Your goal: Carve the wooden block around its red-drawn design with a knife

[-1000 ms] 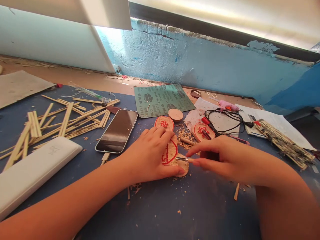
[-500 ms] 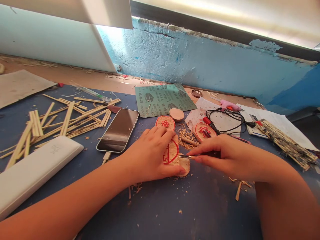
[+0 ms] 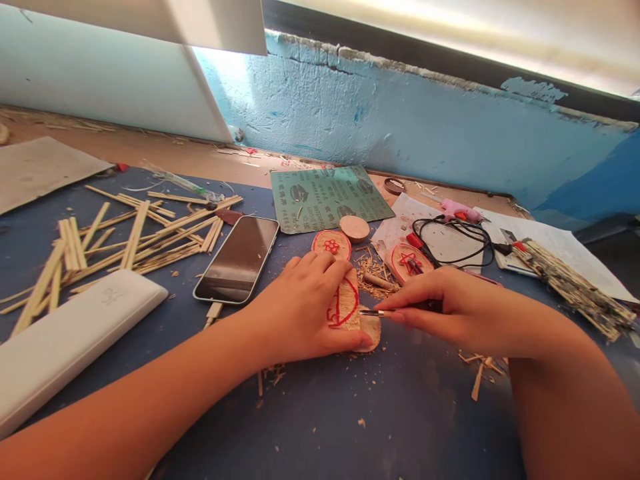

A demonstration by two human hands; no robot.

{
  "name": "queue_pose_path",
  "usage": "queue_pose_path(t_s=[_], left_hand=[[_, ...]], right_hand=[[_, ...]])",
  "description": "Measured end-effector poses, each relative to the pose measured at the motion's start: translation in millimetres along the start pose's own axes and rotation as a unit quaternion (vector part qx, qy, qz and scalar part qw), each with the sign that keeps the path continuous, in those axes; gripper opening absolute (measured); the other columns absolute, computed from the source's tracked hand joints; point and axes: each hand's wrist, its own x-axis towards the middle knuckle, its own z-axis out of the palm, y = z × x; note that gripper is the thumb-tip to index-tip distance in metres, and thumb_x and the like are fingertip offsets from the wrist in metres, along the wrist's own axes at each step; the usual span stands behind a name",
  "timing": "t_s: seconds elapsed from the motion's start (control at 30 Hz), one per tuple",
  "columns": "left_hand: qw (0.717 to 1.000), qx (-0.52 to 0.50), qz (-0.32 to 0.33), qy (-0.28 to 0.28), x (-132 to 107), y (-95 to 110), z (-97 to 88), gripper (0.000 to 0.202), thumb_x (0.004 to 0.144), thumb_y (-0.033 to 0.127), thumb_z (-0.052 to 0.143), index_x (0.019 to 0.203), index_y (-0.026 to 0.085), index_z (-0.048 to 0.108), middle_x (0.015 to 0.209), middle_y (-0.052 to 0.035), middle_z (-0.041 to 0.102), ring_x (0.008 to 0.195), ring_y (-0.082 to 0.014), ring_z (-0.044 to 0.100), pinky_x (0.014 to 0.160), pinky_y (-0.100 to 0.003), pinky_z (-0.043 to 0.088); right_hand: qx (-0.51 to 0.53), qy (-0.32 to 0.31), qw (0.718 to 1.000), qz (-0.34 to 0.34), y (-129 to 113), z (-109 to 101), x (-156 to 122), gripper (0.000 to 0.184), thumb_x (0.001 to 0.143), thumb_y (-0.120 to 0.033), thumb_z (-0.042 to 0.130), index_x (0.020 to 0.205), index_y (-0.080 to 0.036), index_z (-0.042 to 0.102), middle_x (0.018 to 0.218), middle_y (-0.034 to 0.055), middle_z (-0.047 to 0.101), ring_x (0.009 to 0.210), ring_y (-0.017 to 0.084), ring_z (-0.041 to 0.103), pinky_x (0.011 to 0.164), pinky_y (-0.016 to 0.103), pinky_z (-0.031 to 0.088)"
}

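My left hand [image 3: 300,303] is closed over a pale wooden piece [image 3: 347,308] marked with red curved lines, pinning it down on the table. A rounded pale end [image 3: 371,330] shows beside my thumb; whether it is a separate piece I cannot tell. Between the fingers and thumb of my right hand [image 3: 440,307] is a slim wood-carving chisel [image 3: 373,313]. Its metal tip points left, at the right edge of the red-marked piece. Most of its handle is hidden by the hand. Wood shavings [image 3: 367,267] lie just beyond.
Round wooden pieces with a red flower [image 3: 331,244] and a red star [image 3: 407,262] lie behind my hands, near green sandpaper [image 3: 325,197]. A phone [image 3: 237,259], white power bank [image 3: 80,347] and wooden sticks [image 3: 135,233] are left. Right are a pink glue gun [image 3: 457,210] and black cable [image 3: 445,247].
The view has shifted very slightly. Both hands, the chisel and the wooden piece keep nearly the same positions.
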Motion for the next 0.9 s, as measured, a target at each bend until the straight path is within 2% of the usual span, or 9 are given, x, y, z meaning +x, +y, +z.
queue_pose_path(t_s=[0.17,0.3,0.47,0.63,0.9], left_hand=[[1.0,-0.004,0.004,0.003,-0.3,-1.2,0.0,0.088,0.078,0.08,0.081,0.137,0.017,0.063,0.148,-0.0217,0.064,0.136,-0.0434,0.059,0.115,-0.064,0.048],[1.0,-0.004,0.002,0.002,-0.8,-1.6,0.0,0.091,0.078,0.082,0.08,0.139,0.017,0.063,0.148,-0.0219,0.064,0.136,-0.0439,0.059,0.115,-0.064,0.048],[1.0,0.0,0.004,0.01,-0.8,-2.1,1.5,0.09,0.077,0.082,0.081,0.138,0.018,0.063,0.148,-0.0209,0.064,0.136,-0.0434,0.06,0.115,-0.063,0.048],[1.0,0.0,0.005,0.013,-0.8,-2.7,2.6,0.091,0.077,0.081,0.081,0.14,0.019,0.062,0.145,-0.0194,0.066,0.133,-0.0429,0.061,0.112,-0.063,0.049],[1.0,-0.001,0.002,0.004,-1.0,-1.0,0.7,0.092,0.077,0.081,0.081,0.141,0.017,0.062,0.149,-0.0209,0.064,0.136,-0.0435,0.059,0.112,-0.065,0.049]], right_hand=[[-0.005,-0.007,1.0,-0.004,2.4,-1.3,0.3,0.036,0.108,-0.052,0.063,0.123,-0.03,0.087,0.086,0.0006,0.08,0.069,0.015,0.057,0.06,0.027,0.042],[-0.015,-0.007,1.0,-0.005,1.3,-1.4,0.3,0.035,0.108,-0.051,0.063,0.122,-0.03,0.088,0.08,0.0,0.075,0.067,0.014,0.055,0.058,0.026,0.041],[-0.009,-0.011,1.0,-0.004,0.8,-0.5,1.8,0.033,0.108,-0.049,0.063,0.123,-0.033,0.087,0.082,-0.0008,0.076,0.068,0.014,0.055,0.059,0.026,0.041],[-0.015,-0.014,1.0,0.009,1.1,0.2,2.2,0.033,0.107,-0.049,0.063,0.118,-0.031,0.088,0.082,-0.0004,0.076,0.068,0.015,0.057,0.059,0.027,0.041],[-0.002,-0.003,1.0,-0.004,0.0,-0.9,2.0,0.035,0.107,-0.048,0.064,0.123,-0.028,0.088,0.086,0.0015,0.08,0.07,0.015,0.059,0.06,0.027,0.043]])
